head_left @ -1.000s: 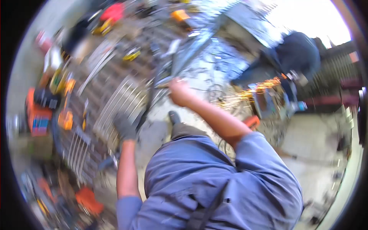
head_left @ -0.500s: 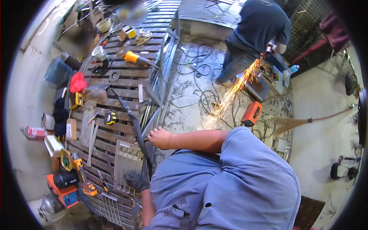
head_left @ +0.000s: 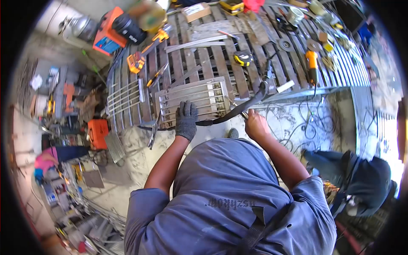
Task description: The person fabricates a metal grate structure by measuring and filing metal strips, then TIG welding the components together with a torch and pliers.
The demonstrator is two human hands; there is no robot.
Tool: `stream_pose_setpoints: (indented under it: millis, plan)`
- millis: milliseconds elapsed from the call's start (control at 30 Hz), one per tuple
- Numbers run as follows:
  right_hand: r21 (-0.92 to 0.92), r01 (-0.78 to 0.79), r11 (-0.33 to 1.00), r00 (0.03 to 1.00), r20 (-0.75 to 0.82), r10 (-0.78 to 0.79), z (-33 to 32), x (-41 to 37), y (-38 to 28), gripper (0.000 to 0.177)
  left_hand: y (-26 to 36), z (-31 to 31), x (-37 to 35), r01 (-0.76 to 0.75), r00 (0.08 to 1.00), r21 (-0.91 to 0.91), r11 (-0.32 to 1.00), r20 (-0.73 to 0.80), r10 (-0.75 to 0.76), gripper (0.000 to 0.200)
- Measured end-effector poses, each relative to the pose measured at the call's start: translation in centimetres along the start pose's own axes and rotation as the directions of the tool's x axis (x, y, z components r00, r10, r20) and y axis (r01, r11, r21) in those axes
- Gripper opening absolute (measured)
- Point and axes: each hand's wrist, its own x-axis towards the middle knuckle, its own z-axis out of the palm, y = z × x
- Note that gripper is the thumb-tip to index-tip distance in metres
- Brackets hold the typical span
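Observation:
My left hand point(head_left: 186, 121), in a dark grey glove, lies with its fingers stretched over the front edge of a slatted metal frame point(head_left: 192, 102) on the slatted bench point(head_left: 206, 63). To the right of the frame, my bare right hand point(head_left: 257, 126) is closed around a thin dark tool point(head_left: 244, 114), whose tip points toward the frame's right edge. A thick black cable point(head_left: 229, 114) curves between that hand and the frame. Some thin metal pieces point(head_left: 153, 131) hang off the bench edge left of the glove.
A tape measure point(head_left: 243, 58), metal strips point(head_left: 197, 44), pliers point(head_left: 157, 75), a wire rack point(head_left: 123, 98) and an orange grinder point(head_left: 312, 66) lie on the bench. Another person point(head_left: 361, 178) bends at the right beside sparks. A person in pink point(head_left: 46, 159) is at far left.
The view has swung round, bringing the bench to the top and the crouching person to the lower right. My gloved hand is still on the frame and my bare hand still near the cable.

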Motion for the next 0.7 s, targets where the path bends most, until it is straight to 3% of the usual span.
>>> stream_pose_setpoints:
  millis: [133, 333, 400, 467, 500, 600, 700]
  plan:
    - [0.097, -0.065, 0.993, 0.997, 0.035, 0.062, 0.6, 1.7, -0.3, 0.031, 0.1, -1.3, -0.2, 0.039, 0.993, 0.001, 0.999, 0.114, -0.039, 0.064]
    - [-0.064, -0.009, 0.998, 0.990, 0.143, 0.018, 0.1, 2.3, -0.8, 0.047, 0.2, -1.2, 1.0, 0.040, 0.985, 0.054, 0.998, 0.164, -0.048, 0.055]
    - [-0.081, 0.043, 0.996, 0.989, 0.143, -0.031, 0.8, 2.5, -0.4, 0.049, 0.1, -2.1, 0.7, 0.044, 0.976, 0.021, 0.999, 0.211, -0.047, 0.058]
    - [-0.094, 0.001, 0.996, 0.983, 0.182, 0.016, -0.5, 2.2, -1.7, 0.046, -0.3, -3.8, 0.6, 0.031, 0.975, -0.012, 0.999, 0.221, -0.028, 0.062]
    - [-0.105, 0.008, 0.994, 0.983, 0.185, 0.012, -0.7, 2.1, -1.9, 0.046, -0.6, -6.2, -0.1, 0.000, 0.982, -0.066, 0.998, 0.190, 0.012, 0.075]
    - [-0.120, 0.027, 0.992, 0.981, 0.193, -0.004, -1.8, 2.0, -2.7, 0.045, -3.0, -8.3, -3.6, 0.278, 0.961, -0.362, 0.890, 0.098, -0.260, 0.082]
    - [-0.108, 0.035, 0.994, 0.985, 0.172, -0.016, -0.7, 1.9, -1.8, 0.050, -9.1, -7.1, -7.7, 0.644, 0.731, 0.006, 0.765, 0.291, -0.618, 0.067]
